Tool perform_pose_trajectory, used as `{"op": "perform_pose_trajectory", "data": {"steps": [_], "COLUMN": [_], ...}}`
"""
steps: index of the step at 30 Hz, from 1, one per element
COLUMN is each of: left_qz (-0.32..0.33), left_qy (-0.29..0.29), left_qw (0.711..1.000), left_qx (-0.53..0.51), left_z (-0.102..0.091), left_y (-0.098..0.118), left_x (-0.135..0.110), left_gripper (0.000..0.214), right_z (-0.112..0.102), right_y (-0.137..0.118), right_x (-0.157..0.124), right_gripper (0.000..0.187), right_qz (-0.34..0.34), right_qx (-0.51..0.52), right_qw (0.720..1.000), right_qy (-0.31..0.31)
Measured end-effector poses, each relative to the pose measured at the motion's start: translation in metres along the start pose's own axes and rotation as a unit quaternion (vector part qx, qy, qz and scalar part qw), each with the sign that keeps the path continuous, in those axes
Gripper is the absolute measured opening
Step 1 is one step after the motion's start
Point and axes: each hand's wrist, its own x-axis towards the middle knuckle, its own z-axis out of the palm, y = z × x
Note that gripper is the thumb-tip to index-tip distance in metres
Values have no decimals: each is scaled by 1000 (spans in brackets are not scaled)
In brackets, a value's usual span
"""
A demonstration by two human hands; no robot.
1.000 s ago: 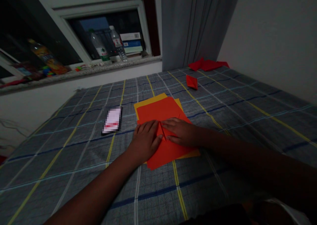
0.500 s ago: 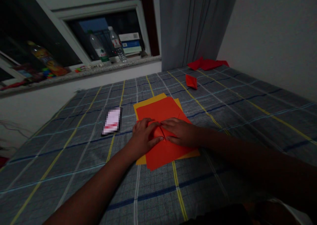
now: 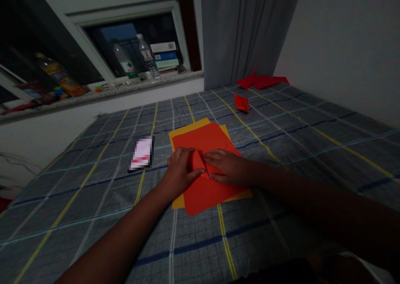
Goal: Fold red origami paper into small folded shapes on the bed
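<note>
A small folded piece of orange-red paper [image 3: 197,162] lies between my hands, with a dark slit down its middle. My left hand [image 3: 178,167] has its fingers curled at the far edge and its thumb at the near edge, closed on the left flap, which stands slightly raised. Stretched out over the right half, my right hand [image 3: 229,166] lies flat, thumb apart from the fingers, pressing the paper down. Below them is a stack of orange-red sheets [image 3: 203,198], with yellow-orange sheets [image 3: 189,127] showing at its edges.
A phone [image 3: 141,152] lies left of the stack on the checked bedcover [image 3: 103,217]. Farther back are a small folded red paper piece [image 3: 241,103] and a larger red item [image 3: 262,81]. Bottles [image 3: 148,56] and boxes [image 3: 164,54] stand on the windowsill.
My left fingers have drawn back to the left, uncovering more of the folded paper, and its left flap now shows raised. My right hand stays almost where it was.
</note>
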Motion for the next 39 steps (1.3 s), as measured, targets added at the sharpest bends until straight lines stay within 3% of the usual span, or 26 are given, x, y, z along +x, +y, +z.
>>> {"op": "perform_pose_trajectory", "data": {"steps": [14,18,23,33,39], "left_qz": [-33,-25,-23,-5,2], "left_qy": [-35,-36,-31,2,30], "left_qw": [998,999,999,998,990], "left_qx": [33,32,29,55,135], "left_z": [4,5,6,8,-1], "left_y": [-3,-5,-4,-4,12], "left_x": [1,1,1,-1,-3], "left_gripper": [61,60,60,66,69], "right_z": [-6,-8,-3,2,1], "right_y": [-2,0,2,-5,-6], "right_x": [0,0,2,4,4], "right_gripper": [72,68,53,64,62], "right_qz": [26,16,19,38,37], "right_qx": [20,20,34,-7,-6], "right_qw": [999,998,999,999,999], "right_qy": [-37,-49,-9,21,26]}}
